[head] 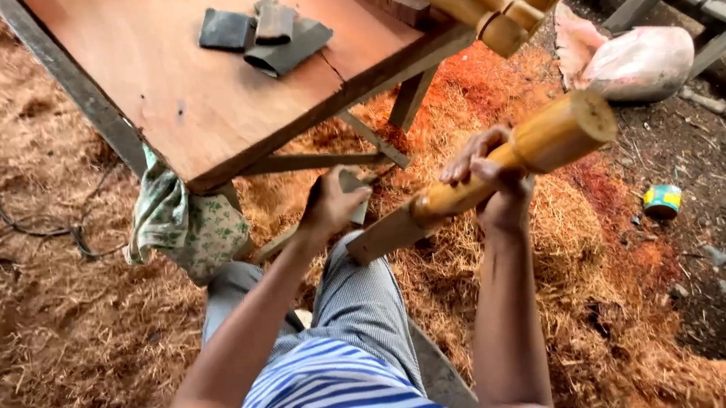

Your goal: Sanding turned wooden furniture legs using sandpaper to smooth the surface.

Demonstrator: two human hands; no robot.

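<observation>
Over your lap, right hand (pixel 496 184) is clamping the leg (pixel 502 168) steady, pointing toward 2 o'clock; left hand (pixel 334 203) is pinching sandpaper (pixel 356 197) against its square end.

Both arms stretched fwd, left hand (pixel 332 202) fisted palm-down, right hand (pixel 494 184) w/ fingers curled tight.

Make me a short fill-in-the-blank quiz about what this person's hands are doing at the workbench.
1. The right hand grips a turned ____ leg.
2. The left hand holds a grey piece of ____.
3. More grey pieces lie on the wooden ____.
4. A patterned cloth hangs from the table's ____.

Missing words: wooden; sandpaper; table; corner
</observation>
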